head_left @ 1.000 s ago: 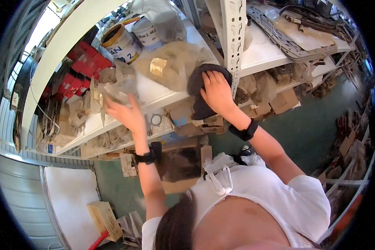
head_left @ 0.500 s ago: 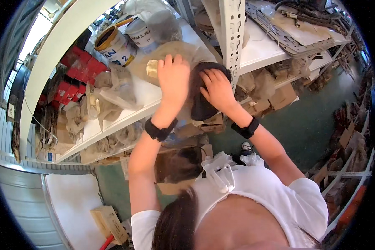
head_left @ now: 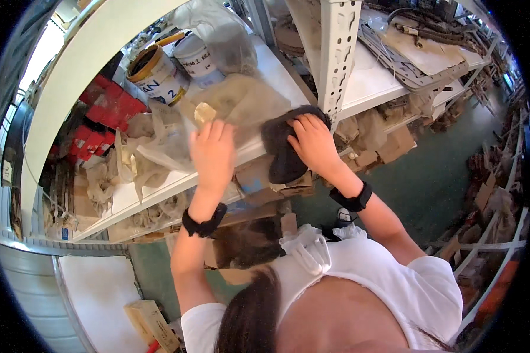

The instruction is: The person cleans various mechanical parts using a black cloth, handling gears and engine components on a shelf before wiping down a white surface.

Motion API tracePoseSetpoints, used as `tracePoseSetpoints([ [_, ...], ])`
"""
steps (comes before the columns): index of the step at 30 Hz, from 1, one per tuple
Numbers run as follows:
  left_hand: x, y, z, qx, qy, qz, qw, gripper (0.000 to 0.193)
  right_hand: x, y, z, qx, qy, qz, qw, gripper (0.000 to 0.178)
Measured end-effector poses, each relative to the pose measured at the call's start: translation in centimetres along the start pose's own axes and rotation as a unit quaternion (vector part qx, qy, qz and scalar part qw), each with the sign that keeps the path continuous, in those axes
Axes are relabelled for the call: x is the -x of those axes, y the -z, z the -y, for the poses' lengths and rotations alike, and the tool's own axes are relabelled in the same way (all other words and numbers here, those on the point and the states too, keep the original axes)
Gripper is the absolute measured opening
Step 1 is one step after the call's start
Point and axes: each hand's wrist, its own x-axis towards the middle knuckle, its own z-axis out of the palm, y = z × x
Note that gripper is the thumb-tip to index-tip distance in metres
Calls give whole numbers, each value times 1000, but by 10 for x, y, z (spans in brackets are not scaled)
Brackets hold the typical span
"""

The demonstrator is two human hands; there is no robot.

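My right hand (head_left: 315, 145) grips a dark, thick cloth (head_left: 284, 154) at the shelf's front edge, by the white upright post. The fingers fold over its top while the rest hangs down past the edge. My left hand (head_left: 212, 154), slightly blurred, is over the near part of the shelf with its fingers extended and nothing seen in it. Just beyond those fingertips lies a cloudy plastic bag (head_left: 247, 100) with a gold label (head_left: 205, 112). What the bag contains cannot be made out.
An open paint can (head_left: 158, 75) and a white tub (head_left: 198, 57) stand behind the bag. Red boxes (head_left: 115, 103) and crumpled plastic bags (head_left: 129, 162) fill the shelf's left side. The perforated post (head_left: 338, 59) rises close to my right hand. Flat metal plates (head_left: 394, 62) lie on the right-hand shelf.
My left hand has come off the plastic bag and moved left and nearer to me. The cloth has bunched and folded under my right hand, which has shifted slightly.
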Motion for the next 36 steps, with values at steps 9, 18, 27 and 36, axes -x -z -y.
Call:
tracePoseSetpoints([
  [9, 57, 23, 55, -92, 121, 17, 988, 11, -10, 4, 7, 76, 55, 21, 995, 35],
  [18, 68, -11, -97, 275, 90, 79, 954, 44, -112, -46, -36, 109, -116, 295, 942, 56],
  [27, -19, -85, -105, 181, 190, 53, 964, 58, -180, -90, -78, 111, -156, 371, 909, 58],
  [36, 33, -54, -85, 300, 116, 49, 946, 49, -88, -6, -11, 118, -125, 372, 912, 58],
])
